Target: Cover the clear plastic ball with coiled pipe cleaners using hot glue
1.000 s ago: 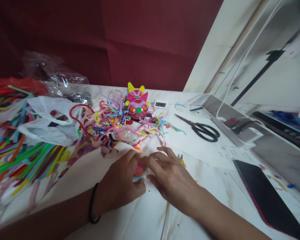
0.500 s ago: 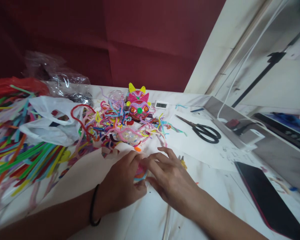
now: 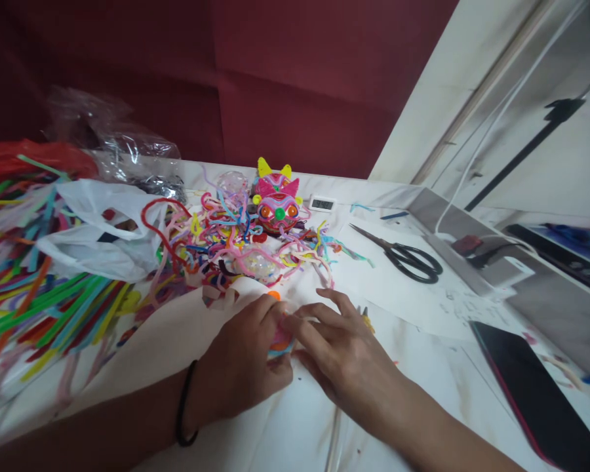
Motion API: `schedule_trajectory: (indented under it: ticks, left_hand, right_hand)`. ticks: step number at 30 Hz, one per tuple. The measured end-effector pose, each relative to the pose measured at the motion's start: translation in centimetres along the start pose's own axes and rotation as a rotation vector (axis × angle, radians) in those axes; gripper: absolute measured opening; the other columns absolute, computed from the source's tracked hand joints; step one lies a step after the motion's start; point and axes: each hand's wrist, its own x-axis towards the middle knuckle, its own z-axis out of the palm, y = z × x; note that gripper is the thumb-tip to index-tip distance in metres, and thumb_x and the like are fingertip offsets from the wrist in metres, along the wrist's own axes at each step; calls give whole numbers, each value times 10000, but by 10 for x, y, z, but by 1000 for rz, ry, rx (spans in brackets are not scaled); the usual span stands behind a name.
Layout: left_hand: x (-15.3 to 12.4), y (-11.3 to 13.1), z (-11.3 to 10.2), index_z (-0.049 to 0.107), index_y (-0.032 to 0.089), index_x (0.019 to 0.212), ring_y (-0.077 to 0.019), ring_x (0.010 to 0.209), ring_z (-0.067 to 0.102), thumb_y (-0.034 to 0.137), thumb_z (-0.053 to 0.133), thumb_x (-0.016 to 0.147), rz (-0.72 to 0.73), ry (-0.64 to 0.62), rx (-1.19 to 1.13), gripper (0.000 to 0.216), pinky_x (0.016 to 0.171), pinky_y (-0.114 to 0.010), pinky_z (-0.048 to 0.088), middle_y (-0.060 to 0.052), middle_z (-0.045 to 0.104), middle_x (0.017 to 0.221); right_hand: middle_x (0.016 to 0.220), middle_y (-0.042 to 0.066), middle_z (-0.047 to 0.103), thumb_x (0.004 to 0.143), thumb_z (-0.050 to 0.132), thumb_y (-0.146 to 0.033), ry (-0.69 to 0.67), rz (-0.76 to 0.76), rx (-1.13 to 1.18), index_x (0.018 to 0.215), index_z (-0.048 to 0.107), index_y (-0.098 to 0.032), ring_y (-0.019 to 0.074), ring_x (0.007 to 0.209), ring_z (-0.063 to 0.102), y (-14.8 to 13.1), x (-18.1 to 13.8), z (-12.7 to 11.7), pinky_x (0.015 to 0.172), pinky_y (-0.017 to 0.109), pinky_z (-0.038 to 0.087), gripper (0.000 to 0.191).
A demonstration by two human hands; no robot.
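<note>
My left hand (image 3: 243, 357) and my right hand (image 3: 344, 351) meet near the middle of the white table (image 3: 423, 367). Both are closed on a small pink and blue pipe-cleaner piece (image 3: 279, 341), which they mostly hide. A black band circles my left wrist. Just beyond my fingers lies a tangled heap of coloured pipe-cleaner scraps (image 3: 231, 242). A pink pipe-cleaner cat-like figure (image 3: 276, 204) with yellow ears stands behind the heap.
Black scissors (image 3: 407, 257) lie on white paper to the right. A small digital clock (image 3: 322, 204) sits by the figure. A white plastic bag (image 3: 96, 236) and straight coloured pipe cleaners (image 3: 39, 295) fill the left. A black phone (image 3: 535, 387) lies at right, near a power strip (image 3: 482, 262).
Both hands stay together on the small piece, with only slight finger movement. The view has shifted a little, so everything sits slightly lower and to the right.
</note>
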Motion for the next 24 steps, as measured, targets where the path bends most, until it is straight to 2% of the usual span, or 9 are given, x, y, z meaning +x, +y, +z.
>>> schedule_trajectory:
  ticks: [4,13,19,24]
  left_hand:
    - [0,-1,0,471,206,1051,-278,1013,538,90,510,624,29,12,0,443,900,-457,494,-77,549,1056]
    - [2,3,-5,460,189,1064,-281,1024,503,81,495,585,17,-56,8,492,905,-459,476,-88,518,1067]
    - [2,4,-5,454,198,989,-270,980,500,78,512,627,16,-64,-5,386,869,-444,477,-77,515,1028]
    - [3,3,-5,436,215,911,-246,924,502,64,526,664,48,-67,5,302,821,-407,473,-51,522,977]
  right_hand:
    - [827,24,746,954,516,-102,9,-21,-33,1229,489,-156,212,970,633,-2,1,1,1061,486,297,282]
    - [758,33,738,968,466,-76,25,-26,-61,1127,550,-129,213,900,649,-5,3,0,1057,471,286,188]
    - [749,42,740,974,440,-61,16,-27,-76,1078,586,-110,207,861,667,-9,5,3,1067,492,283,185]
    - [733,47,742,987,424,-83,19,-64,-131,1046,612,-105,200,809,677,-13,11,2,1079,459,276,199]
